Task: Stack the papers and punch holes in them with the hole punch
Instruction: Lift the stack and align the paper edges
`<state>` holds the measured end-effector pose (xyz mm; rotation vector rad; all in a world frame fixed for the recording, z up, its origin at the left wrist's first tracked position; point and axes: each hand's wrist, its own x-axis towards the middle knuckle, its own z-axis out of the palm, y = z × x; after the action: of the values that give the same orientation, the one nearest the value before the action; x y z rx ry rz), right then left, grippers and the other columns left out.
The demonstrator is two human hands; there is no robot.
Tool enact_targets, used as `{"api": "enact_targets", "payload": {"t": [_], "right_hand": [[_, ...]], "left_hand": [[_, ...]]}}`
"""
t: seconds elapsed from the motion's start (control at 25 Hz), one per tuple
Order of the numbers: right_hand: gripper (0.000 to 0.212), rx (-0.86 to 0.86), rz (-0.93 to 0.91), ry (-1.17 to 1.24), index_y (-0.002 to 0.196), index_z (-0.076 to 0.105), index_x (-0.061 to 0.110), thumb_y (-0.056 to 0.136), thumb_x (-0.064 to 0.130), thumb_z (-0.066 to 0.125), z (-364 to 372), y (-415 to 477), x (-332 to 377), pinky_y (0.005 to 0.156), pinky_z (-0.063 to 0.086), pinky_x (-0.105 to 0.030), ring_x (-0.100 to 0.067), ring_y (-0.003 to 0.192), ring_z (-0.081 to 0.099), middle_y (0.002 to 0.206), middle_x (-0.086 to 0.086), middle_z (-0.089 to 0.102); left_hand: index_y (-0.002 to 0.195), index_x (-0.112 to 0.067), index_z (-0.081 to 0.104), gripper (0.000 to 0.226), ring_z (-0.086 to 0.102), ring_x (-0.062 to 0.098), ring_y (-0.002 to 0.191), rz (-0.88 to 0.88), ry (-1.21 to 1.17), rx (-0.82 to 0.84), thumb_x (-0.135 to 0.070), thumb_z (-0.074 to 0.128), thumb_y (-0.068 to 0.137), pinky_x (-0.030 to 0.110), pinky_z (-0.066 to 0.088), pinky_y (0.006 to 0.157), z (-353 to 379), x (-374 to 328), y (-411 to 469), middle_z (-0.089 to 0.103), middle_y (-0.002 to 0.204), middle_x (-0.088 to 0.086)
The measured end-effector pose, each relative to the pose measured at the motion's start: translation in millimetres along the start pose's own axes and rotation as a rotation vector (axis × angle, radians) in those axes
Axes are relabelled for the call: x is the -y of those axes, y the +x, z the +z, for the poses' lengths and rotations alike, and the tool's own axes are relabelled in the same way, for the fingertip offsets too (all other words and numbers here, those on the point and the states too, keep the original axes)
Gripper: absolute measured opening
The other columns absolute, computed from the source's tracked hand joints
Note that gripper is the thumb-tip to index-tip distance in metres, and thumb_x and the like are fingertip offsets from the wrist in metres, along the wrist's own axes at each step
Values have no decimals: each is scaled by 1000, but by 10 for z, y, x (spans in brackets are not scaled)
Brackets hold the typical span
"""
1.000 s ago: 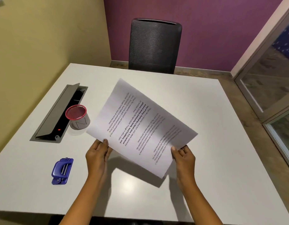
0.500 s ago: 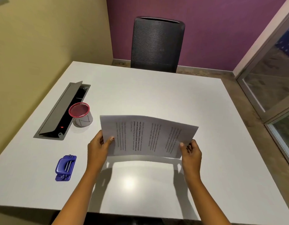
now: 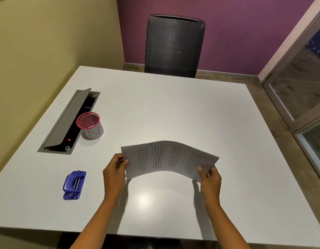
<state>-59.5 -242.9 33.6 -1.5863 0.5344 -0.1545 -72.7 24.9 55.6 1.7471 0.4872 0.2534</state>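
I hold the printed papers [image 3: 166,159] above the white table [image 3: 173,108], turned sideways and bowed upward in the middle. My left hand [image 3: 115,174] grips their left short edge and my right hand [image 3: 209,182] grips their right short edge. The lower long edge hangs just over the tabletop; I cannot tell whether it touches. A blue hole punch [image 3: 74,185] lies flat on the table to the left of my left hand, untouched.
A grey cup with a red mesh rim [image 3: 90,125] stands left of centre, beside an open grey cable hatch [image 3: 65,123] set in the table. A dark chair [image 3: 174,45] stands at the far edge. A glass partition [image 3: 303,83] runs along the right.
The papers have turned from a diagonal tilt to sideways and come down toward the table, now arching between my hands. Both hands moved to the short edges. The hole punch has not moved.
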Motion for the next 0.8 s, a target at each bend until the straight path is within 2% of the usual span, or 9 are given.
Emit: {"api": "enact_targets", "payload": {"t": [0.12,0.2,0.28,0.48,0.64,0.72,0.8], "right_hand": [[30,15,-10,22,118,60,15,90,4,60,-13,-13,-1,91,48,-27,-18,105,62,113,-4,67],[30,14,-4,16,119,60,14,90,4,60,-20,-11,-4,88,48,-24,-19,106,62,113,-5,67],[29,11,-8,15,118,60,14,90,4,60,-21,-8,1,85,48,-21,-18,105,62,111,-4,67],[29,14,-2,-24,118,59,18,91,6,59,-32,-8,-24,91,49,-30,-18,104,62,109,-1,66],[21,28,-9,-61,106,59,23,92,8,59,-40,-17,-15,81,50,-24,-22,101,63,101,5,66],[25,-20,11,-91,110,55,23,90,10,62,-39,-21,-19,83,51,-27,-21,106,60,108,2,63],[40,-67,77,-107,122,50,20,87,13,67,-33,-30,-44,96,47,-33,-20,116,54,125,-4,57]], "left_hand": [[93,-23,61,17,60,-11,80,-11,-10,7,-6,56,92,10,48,69,10,26,1,67,93,-11],[95,-27,60,22,62,-7,82,-26,-9,46,-5,57,91,7,49,68,28,50,-7,67,94,-11],[102,-26,59,25,62,-2,86,-34,11,55,-4,57,90,10,50,68,47,61,-13,66,94,-14],[105,-27,59,26,60,0,83,-31,56,43,-5,56,92,15,50,66,67,76,-44,63,91,-20],[94,-34,60,25,63,6,77,-32,126,63,-10,59,91,23,49,61,66,95,-54,64,85,-21],[91,-31,62,21,64,7,74,-31,153,51,-10,60,90,16,47,57,58,84,-43,65,82,-21],[93,-23,64,17,64,6,75,-65,121,14,-7,60,89,11,47,55,50,77,-30,66,82,-17]]}}
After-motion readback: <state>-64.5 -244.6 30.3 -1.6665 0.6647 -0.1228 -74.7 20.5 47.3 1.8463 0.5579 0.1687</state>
